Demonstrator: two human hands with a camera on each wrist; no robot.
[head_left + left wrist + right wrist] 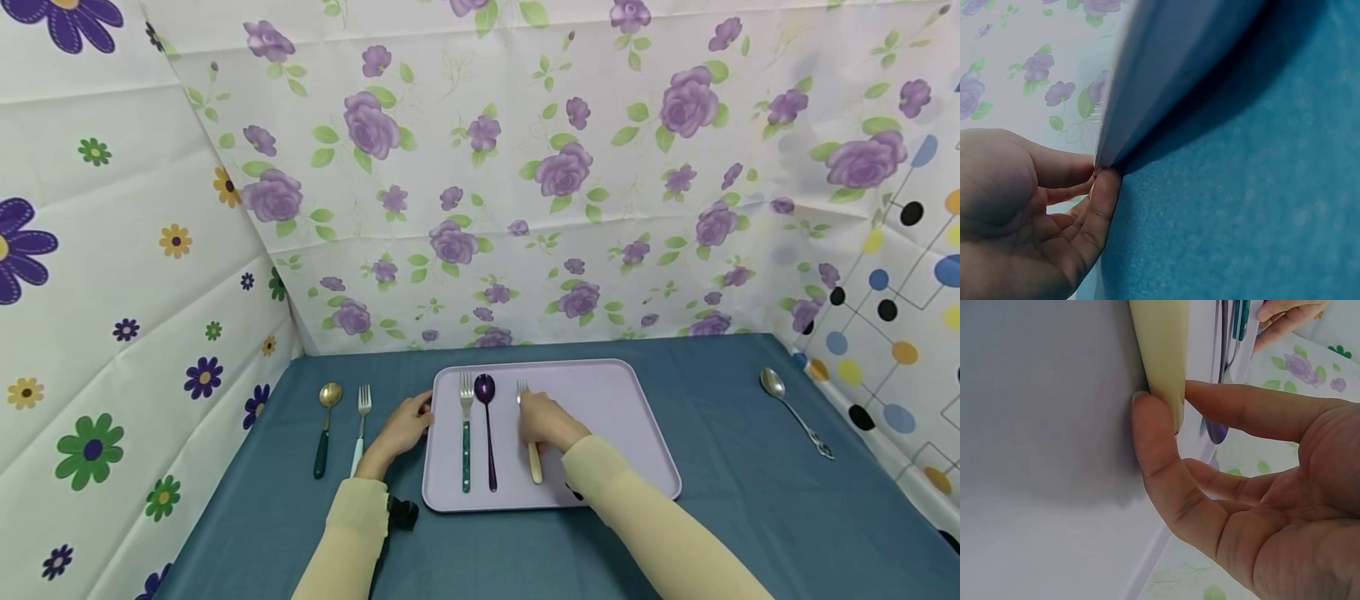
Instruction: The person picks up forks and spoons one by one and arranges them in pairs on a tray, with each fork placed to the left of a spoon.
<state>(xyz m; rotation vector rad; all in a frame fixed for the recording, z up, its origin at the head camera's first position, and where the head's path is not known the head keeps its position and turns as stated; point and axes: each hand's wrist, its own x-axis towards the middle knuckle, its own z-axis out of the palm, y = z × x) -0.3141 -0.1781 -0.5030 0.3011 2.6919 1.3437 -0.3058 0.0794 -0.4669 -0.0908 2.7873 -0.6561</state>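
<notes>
My right hand [547, 419] has the cream-handled fork [536, 467] pinched between thumb and finger, tines poking out past my fingers, on the lilac tray [600, 396]. My left hand's [403, 425] pinching the tray's rim. Purple spoon [485, 389] and green-handled fork [466, 454] lie between both hands, white-handled fork [359, 445] just left of my left fingers.
</notes>
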